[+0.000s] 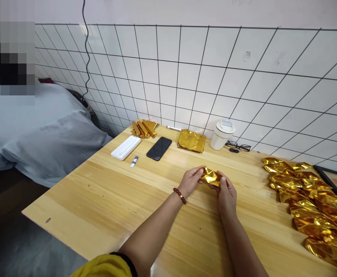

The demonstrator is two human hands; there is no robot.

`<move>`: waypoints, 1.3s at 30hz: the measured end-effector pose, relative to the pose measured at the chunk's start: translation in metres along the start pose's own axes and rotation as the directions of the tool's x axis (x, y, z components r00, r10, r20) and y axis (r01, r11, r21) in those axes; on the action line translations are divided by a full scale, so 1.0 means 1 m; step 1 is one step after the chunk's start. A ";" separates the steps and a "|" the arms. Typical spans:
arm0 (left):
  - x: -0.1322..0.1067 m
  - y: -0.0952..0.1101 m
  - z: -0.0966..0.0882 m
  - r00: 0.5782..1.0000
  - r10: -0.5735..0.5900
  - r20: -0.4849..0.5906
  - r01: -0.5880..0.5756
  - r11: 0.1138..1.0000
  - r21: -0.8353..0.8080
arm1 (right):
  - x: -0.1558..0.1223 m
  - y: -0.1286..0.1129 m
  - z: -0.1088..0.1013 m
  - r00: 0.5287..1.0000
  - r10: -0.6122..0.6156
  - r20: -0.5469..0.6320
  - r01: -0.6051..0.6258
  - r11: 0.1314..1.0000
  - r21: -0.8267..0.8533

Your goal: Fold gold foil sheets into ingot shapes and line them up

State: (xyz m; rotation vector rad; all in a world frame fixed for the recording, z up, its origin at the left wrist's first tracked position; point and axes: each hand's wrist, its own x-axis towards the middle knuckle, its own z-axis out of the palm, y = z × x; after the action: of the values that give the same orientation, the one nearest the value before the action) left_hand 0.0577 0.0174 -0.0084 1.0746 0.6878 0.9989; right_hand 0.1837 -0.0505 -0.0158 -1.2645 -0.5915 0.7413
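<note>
Between my two hands is a small folded piece of shiny gold foil paper [210,176], held above the wooden table [99,192]. My left hand [190,181], with a red bead bracelet [180,195] at the wrist, pinches its left end. At the other end, my right hand [226,193] grips the paper with the thumb on top and fingers below. Beyond my hands lies a stack of flat gold foil sheets [191,141]. Many folded gold foil pieces [303,200] sit in rows along the right side of the table.
A white cup [221,134] stands by glasses [239,146] near the tiled wall. Farther left are a black phone [159,148], a white power bank [126,147], a small blue-and-white tube [134,161], gold strips [144,129] and a marker [174,128]. A person in grey [50,130] sits at left.
</note>
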 end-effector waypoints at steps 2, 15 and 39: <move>0.000 0.000 0.000 1.000 -0.001 0.005 0.001 1.000 0.005 | 0.000 0.000 0.001 1.000 -0.002 -0.009 0.002 1.000 -0.001; -0.002 0.004 0.001 1.000 -0.028 0.012 0.028 1.000 -0.005 | -0.003 -0.001 0.001 0.999 -0.011 0.048 0.014 0.998 -0.066; -0.010 0.018 0.012 0.992 0.050 -0.119 -0.046 0.998 0.033 | -0.010 -0.009 0.002 0.989 -0.054 0.135 0.080 0.978 -0.191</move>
State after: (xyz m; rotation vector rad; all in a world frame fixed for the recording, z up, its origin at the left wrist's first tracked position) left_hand 0.0582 0.0059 0.0123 1.0680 0.7797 1.1039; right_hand 0.1774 -0.0583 -0.0071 -1.3773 -0.8254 0.7253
